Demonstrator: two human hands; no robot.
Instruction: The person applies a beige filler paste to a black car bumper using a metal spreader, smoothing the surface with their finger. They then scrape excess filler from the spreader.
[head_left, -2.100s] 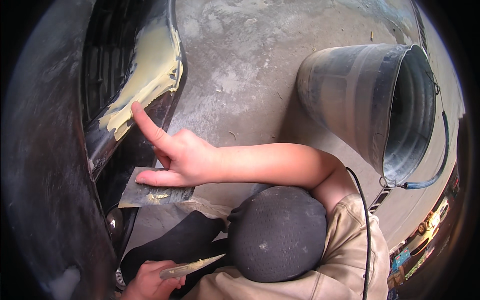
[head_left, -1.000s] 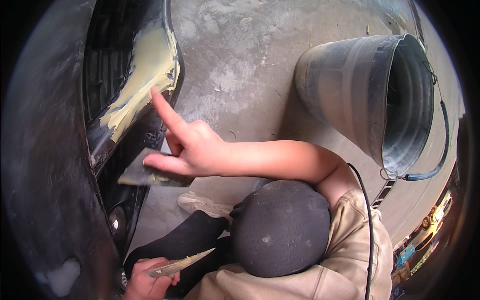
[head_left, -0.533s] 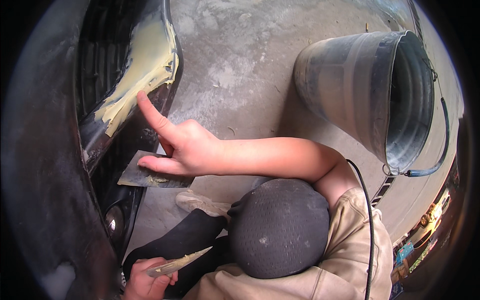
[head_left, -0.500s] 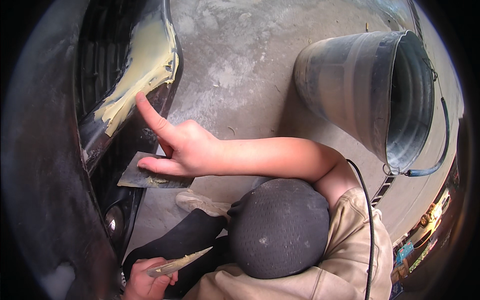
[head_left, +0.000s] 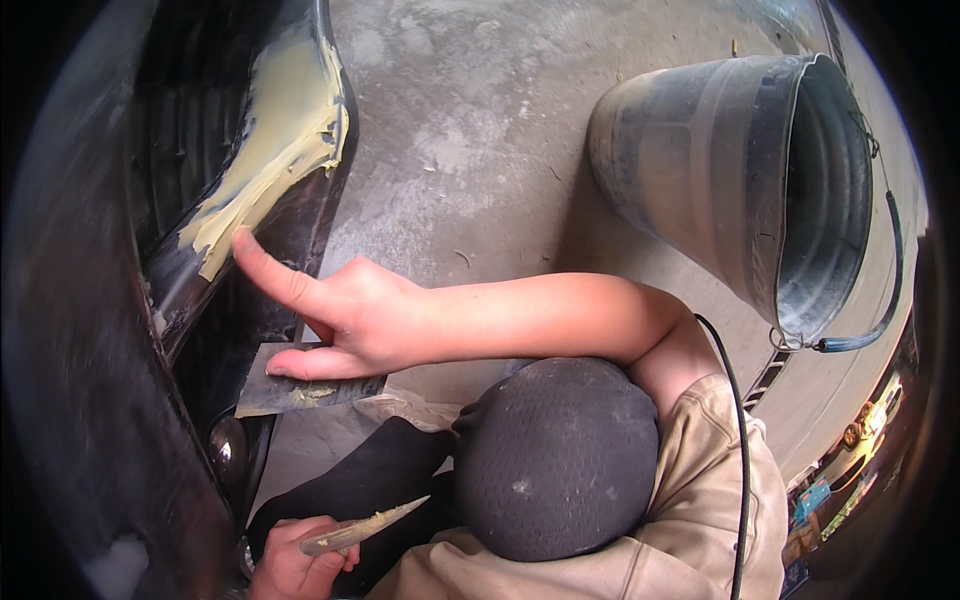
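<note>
Cream-coloured filler putty (head_left: 285, 120) lies smeared with ragged edges along a curved dark panel (head_left: 285, 215) at the upper left. My right hand (head_left: 370, 315) pinches a flat, putty-stained metal spreader (head_left: 300, 398) between the thumb and the fingers tucked behind it. Its index finger stretches out, with the tip at the putty's lower edge; whether it presses there I cannot tell. Low in the view, my left hand (head_left: 295, 560) is closed around a putty knife (head_left: 365, 528), seen nearly edge-on, with putty along its blade. Its handle is hidden in the fist.
A grey metal bucket (head_left: 690, 165) lies tipped on the concrete floor (head_left: 450, 120), its mouth and handle to the right. Along the left runs a large dark body panel (head_left: 70, 300). A dark, dimpled, rounded form (head_left: 560, 460) fills the lower middle. A black cable (head_left: 742, 480) crosses my shoulder.
My right hand has moved down and left with the spreader, its fingertip sliding along the putty's lower edge. The panel sits slightly further left in view. My left hand is almost still.
</note>
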